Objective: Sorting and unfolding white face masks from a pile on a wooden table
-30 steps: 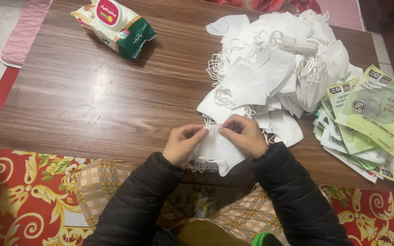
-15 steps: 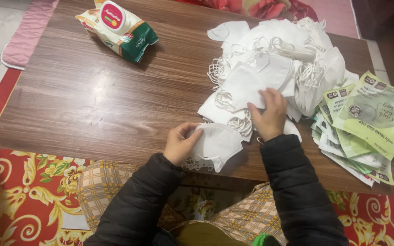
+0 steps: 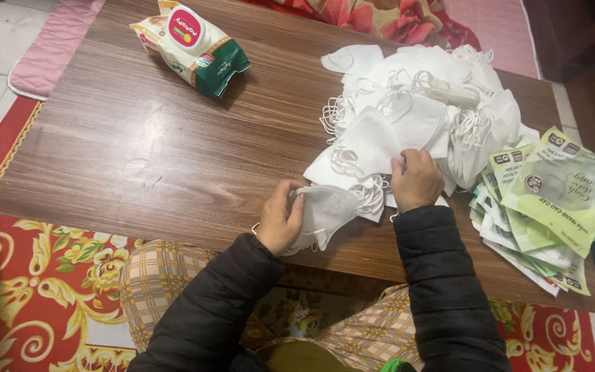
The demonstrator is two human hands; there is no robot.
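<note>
Mask (image 3: 326,213) in left fingers (image 3: 296,212), right hand (image 3: 416,180) on pile (image 3: 414,117)

One second ago both hands were together on a folded white mask (image 3: 325,215) at the near edge of the surface (image 3: 139,158). The right hand (image 3: 416,180) has since let go of that mask and moved away from the near edge, toward the pile of white masks (image 3: 414,117) on the right half of the surface; it now rests on the pile's near side, fingers curled onto a mask there. Half a second ago it was already on the pile, at much the same spot. The left hand (image 3: 280,219) alone now holds the folded mask, thumb on top, at the near edge.
</note>
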